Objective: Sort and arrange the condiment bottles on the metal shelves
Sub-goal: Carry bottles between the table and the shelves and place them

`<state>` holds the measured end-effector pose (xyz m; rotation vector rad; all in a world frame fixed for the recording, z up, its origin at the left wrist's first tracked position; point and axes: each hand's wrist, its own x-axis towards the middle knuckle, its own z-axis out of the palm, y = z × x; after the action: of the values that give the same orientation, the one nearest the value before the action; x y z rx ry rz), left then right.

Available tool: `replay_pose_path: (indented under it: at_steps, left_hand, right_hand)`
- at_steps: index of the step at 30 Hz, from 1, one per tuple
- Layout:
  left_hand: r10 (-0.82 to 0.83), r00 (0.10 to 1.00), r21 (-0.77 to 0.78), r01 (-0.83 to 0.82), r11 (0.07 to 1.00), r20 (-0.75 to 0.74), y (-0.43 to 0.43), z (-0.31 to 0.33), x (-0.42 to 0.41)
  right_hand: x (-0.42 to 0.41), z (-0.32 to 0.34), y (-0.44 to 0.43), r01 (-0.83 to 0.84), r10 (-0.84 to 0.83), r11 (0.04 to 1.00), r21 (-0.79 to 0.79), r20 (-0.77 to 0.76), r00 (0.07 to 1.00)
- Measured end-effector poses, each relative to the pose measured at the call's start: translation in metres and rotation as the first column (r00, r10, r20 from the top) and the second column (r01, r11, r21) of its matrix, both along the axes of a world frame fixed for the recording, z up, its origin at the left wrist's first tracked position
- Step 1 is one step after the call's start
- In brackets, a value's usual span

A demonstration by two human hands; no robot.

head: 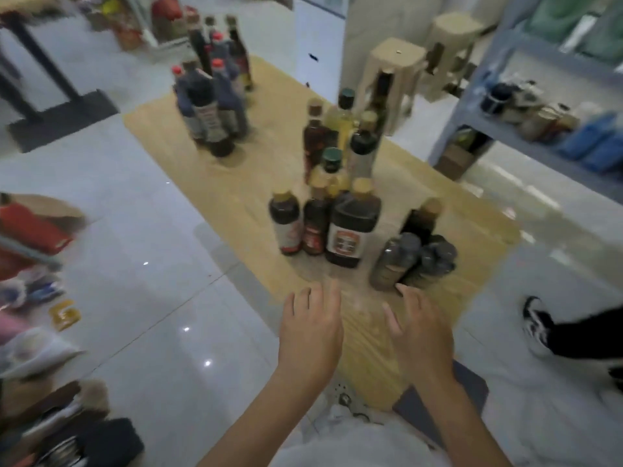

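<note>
Several condiment bottles stand in groups on a brown paper sheet [242, 183] on the floor. The near group has a big dark bottle with a tan cap [352, 227] and smaller dark bottles [286, 224] beside it. A cluster of grey-capped dark jars [399, 261] sits to the right. A far group of dark red-capped bottles [210, 106] stands at the back. My left hand [312, 326] and my right hand [421, 326] hover over the sheet just short of the near bottles, fingers spread, holding nothing. The metal shelf [505, 133] is at the right.
Two beige plastic stools [394, 75] stand behind the bottles. The shelf holds blue packets [593, 143] and jars. Another person's leg and sneaker [536, 325] are at the right. More goods lie at the left edge [33, 230]. A dark stand base [64, 119] sits at far left.
</note>
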<state>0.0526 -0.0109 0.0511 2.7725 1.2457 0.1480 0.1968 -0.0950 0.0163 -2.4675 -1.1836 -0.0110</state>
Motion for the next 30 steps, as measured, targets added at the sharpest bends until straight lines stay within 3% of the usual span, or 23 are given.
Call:
replay_pose_path:
  at_steps: [4, 9, 15, 18, 23, 30]
  left_hand:
    - [-0.158, 0.987, -0.02, 0.158, 0.987, -0.006, -0.016, -0.012, 0.053]
    - [-0.325, 0.945, 0.079, 0.328, 0.941, -0.049, -0.002, -0.018, 0.09]
    - [-0.342, 0.939, 0.159, 0.342, 0.926, -0.031, 0.028, -0.02, 0.099]
    - [-0.317, 0.948, 0.09, 0.315, 0.945, 0.003, 0.035, -0.024, 0.102]
    - [-0.153, 0.983, -0.188, 0.17, 0.967, 0.105, 0.042, -0.031, 0.112]
    - [-0.175, 0.975, -0.366, 0.215, 0.905, 0.14, 0.06, -0.043, 0.129]
  right_hand:
    - [0.048, -0.009, -0.032, 0.053, -0.055, 0.997, 0.051, 0.049, 0.997]
    - [0.096, -0.016, -0.055, -0.079, 0.08, 0.996, -0.037, 0.024, 0.996]
    - [0.12, -0.017, -0.047, -0.185, 0.187, 0.982, -0.042, 0.027, 0.982]
    - [0.122, -0.017, -0.036, -0.171, 0.168, 0.984, -0.038, -0.066, 0.983]
    - [0.127, -0.013, -0.017, -0.112, 0.104, 0.994, -0.008, -0.312, 0.944]
    - [0.142, -0.03, 0.013, -0.09, 0.091, 0.996, 0.024, -0.492, 0.866]
